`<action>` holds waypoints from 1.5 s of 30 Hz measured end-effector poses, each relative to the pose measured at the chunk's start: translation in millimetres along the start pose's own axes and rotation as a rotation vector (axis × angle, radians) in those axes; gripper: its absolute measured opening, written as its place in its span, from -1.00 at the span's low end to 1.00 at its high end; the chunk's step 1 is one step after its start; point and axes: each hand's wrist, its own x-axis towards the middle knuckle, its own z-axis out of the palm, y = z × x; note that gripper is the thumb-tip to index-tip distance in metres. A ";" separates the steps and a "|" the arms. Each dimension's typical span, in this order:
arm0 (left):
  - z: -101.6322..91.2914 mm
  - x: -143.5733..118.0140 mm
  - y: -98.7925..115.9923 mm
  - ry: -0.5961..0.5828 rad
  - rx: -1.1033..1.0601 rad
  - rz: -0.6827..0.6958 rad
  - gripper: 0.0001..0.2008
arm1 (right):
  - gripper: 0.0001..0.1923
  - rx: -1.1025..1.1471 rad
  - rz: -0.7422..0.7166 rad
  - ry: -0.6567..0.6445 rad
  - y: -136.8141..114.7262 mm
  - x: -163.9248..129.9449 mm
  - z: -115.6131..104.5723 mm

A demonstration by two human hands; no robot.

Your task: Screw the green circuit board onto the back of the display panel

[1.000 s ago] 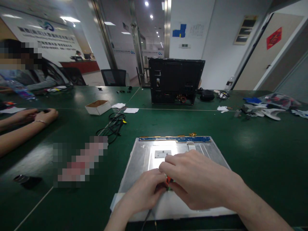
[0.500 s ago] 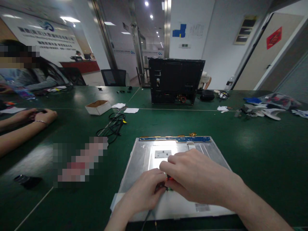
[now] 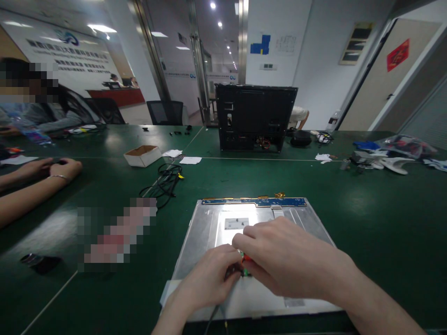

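A silver display panel lies back-up before me, a blue circuit strip along its far edge. Over its near half my left hand and my right hand meet, both closed. Between their fingertips shows a small green circuit board with a red-orange part at its upper side. The fingers cover most of it. The left thumb and fingers pinch its left side, the right ones its right side. A thin dark cable runs from beneath my left hand to the panel's near edge.
A black monitor housing stands upright across the green table. To the left lie a coiled black cable, an open white box and a dark cylindrical object. A co-worker's hands rest at far left. Bags and scraps lie right.
My hands have barely shifted. A little more of the green board and the red-orange part shows between the fingers.
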 end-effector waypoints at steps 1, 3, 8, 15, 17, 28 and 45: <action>0.1 -0.1 0.0 0.002 0.000 0.000 -0.88 | -0.97 -0.006 0.004 0.000 0.1 0.2 0.0; 0.6 -0.2 0.0 0.012 -0.001 0.004 -0.89 | -0.97 -0.013 0.012 -0.003 0.2 0.3 -0.2; 1.5 0.6 -0.4 0.005 -0.008 0.002 -0.90 | -0.94 0.002 0.014 -0.014 -0.3 0.1 -1.3; 0.7 0.9 -1.3 -0.015 -0.043 0.015 -0.87 | -0.94 0.002 -0.006 -0.026 -1.0 -1.2 -2.2; 0.3 0.6 -1.1 -0.013 -0.043 0.018 -0.86 | -0.95 0.003 -0.009 -0.031 -0.5 -0.9 -2.3; -1.2 -0.2 2.2 -0.006 -0.021 0.016 -0.86 | -0.93 -0.015 0.035 0.002 2.9 0.2 -0.9; -1.8 0.7 1.7 -0.017 -0.027 0.002 -0.90 | -0.95 0.003 0.012 0.001 3.2 -2.6 -1.6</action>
